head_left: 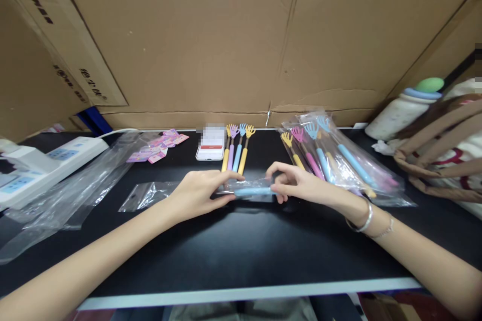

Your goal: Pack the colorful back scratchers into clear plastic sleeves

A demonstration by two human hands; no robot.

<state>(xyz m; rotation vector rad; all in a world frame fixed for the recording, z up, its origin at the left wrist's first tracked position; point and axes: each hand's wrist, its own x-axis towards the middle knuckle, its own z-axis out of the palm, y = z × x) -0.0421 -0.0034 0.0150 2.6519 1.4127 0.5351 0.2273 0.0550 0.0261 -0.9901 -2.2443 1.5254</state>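
A back scratcher with a light blue handle [252, 191] lies crosswise inside a clear plastic bag [145, 195], low over the black table. My left hand [205, 191] grips the bagged back scratcher from the left, thumb below and fingers above; its head end is hidden under this hand. At the other end, my right hand [295, 183] pinches the handle's tip and the bag there. Just beyond, several loose back scratchers [236, 155] in yellow, purple and blue lie side by side, partly behind my left fingers.
Bagged back scratchers [327, 153] lie to the right, near a white bottle [401, 113] and a bag [444, 150]. On the left are empty clear bags [83, 195], a power strip [56, 168] and small pink-purple cards [160, 146]. A phone [210, 148] lies behind; cardboard [211, 35] walls the back.
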